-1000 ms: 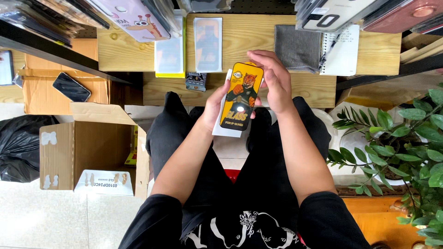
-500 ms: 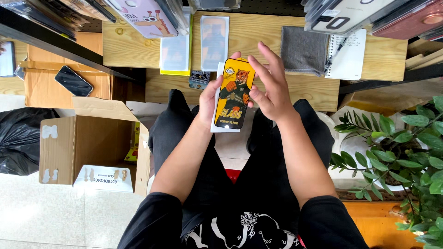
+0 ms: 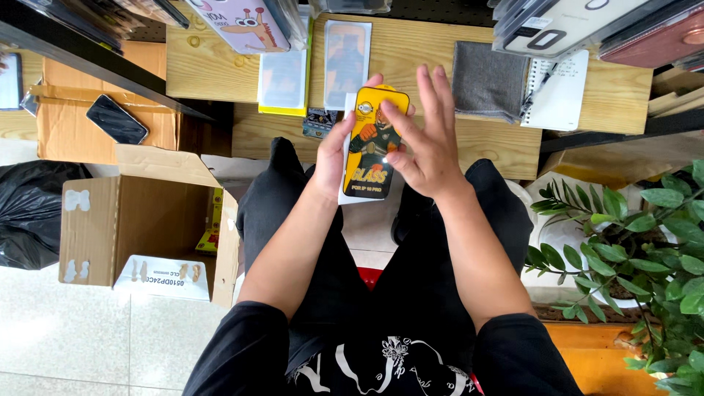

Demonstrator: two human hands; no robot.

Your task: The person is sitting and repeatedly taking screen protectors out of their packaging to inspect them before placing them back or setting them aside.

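Note:
My left hand (image 3: 331, 155) holds a flat yellow and black packet (image 3: 372, 144) with a cartoon figure on it, upright above my lap, with a white card behind it. Fingers of my left hand wrap its left edge and top. My right hand (image 3: 427, 139) is beside the packet's right edge with fingers spread; its thumb touches the packet's face.
A wooden shelf (image 3: 418, 44) ahead carries flat packets (image 3: 282, 77), a grey cloth (image 3: 490, 79) and a spiral notebook (image 3: 561, 92). An open cardboard box (image 3: 139, 227) stands at left, a dark phone (image 3: 117, 119) on another box, a black bag (image 3: 29, 205) beyond. A potted plant (image 3: 645, 242) at right.
The packet has been lifted higher and further forward. My right hand has opened, its fingers coming off the packet's right edge and spreading.

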